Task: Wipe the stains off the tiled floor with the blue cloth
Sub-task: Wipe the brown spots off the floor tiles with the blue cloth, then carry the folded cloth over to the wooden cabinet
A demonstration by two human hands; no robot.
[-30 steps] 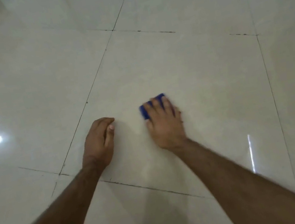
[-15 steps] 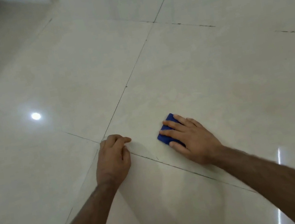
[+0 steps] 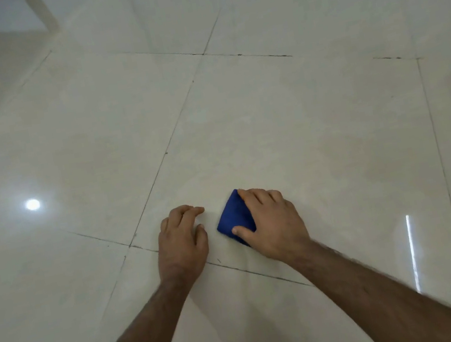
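Note:
The folded blue cloth (image 3: 234, 219) lies on the glossy cream tiled floor (image 3: 271, 132), just beyond a grout line. My right hand (image 3: 272, 222) covers its right half and grips it, fingers over the far edge and thumb at the near edge. My left hand (image 3: 182, 238) rests on the same tile a short way left of the cloth, fingers curled under and holding nothing. Dark marks (image 3: 261, 54) run along the far grout joint, and a small dark speck (image 3: 166, 152) sits on the grout line to the left. No other stain is plain to see.
A lamp reflection (image 3: 32, 204) glares on the tile at the left. At the top left stands a pale furniture leg (image 3: 41, 13) with a dark object beside it. A bright vertical streak (image 3: 412, 252) reflects at the right.
My right hand has turned and slid the cloth a little; its fingers went from flat on top to arched round the edges. The camera view shifted, and my left hand stayed curled on the floor.

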